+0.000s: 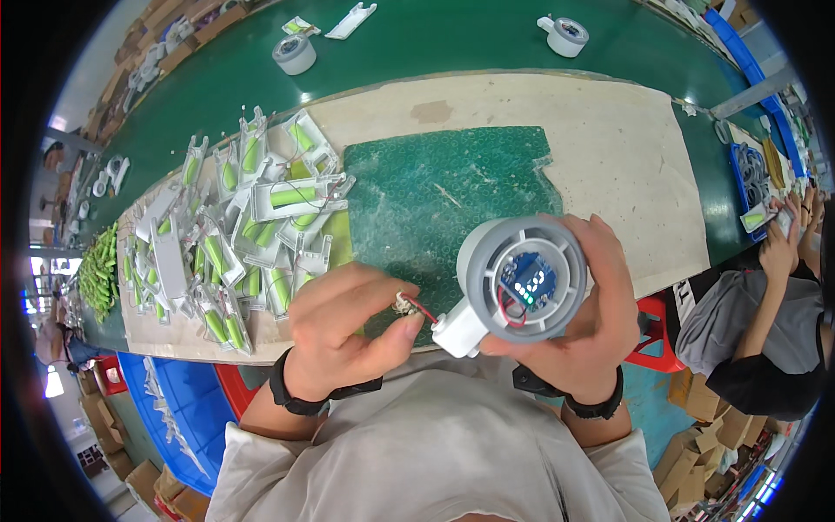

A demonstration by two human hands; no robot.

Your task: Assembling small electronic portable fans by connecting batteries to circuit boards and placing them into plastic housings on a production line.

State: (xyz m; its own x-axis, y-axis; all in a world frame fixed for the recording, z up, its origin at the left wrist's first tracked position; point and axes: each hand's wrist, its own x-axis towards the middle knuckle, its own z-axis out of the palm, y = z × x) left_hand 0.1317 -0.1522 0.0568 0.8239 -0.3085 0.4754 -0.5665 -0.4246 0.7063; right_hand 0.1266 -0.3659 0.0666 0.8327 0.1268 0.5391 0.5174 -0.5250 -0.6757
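My right hand [604, 317] is wrapped round a round grey-and-white fan head [470, 252], held tilted above the table's near edge. Inside its open ring sits a blue circuit board [532, 283] with a lit digit display and a loop of red wire. A short white neck [461, 329] sticks out toward the lower left. Thin red and dark wires [421, 307] run from this neck to my left hand [344, 326]. Its thumb and forefinger are closed on a small pale wire connector [404, 304], partly covered by the fingertips.
Left of my hands lies a heap of white plastic handle shells [170, 261] with green cylindrical batteries. A green mat [444, 191] lies on brown paper [626, 165]. Two more fan heads [294, 55] stand at the back. A blue bin [178, 400] is lower left; another person [757, 322] works at right.
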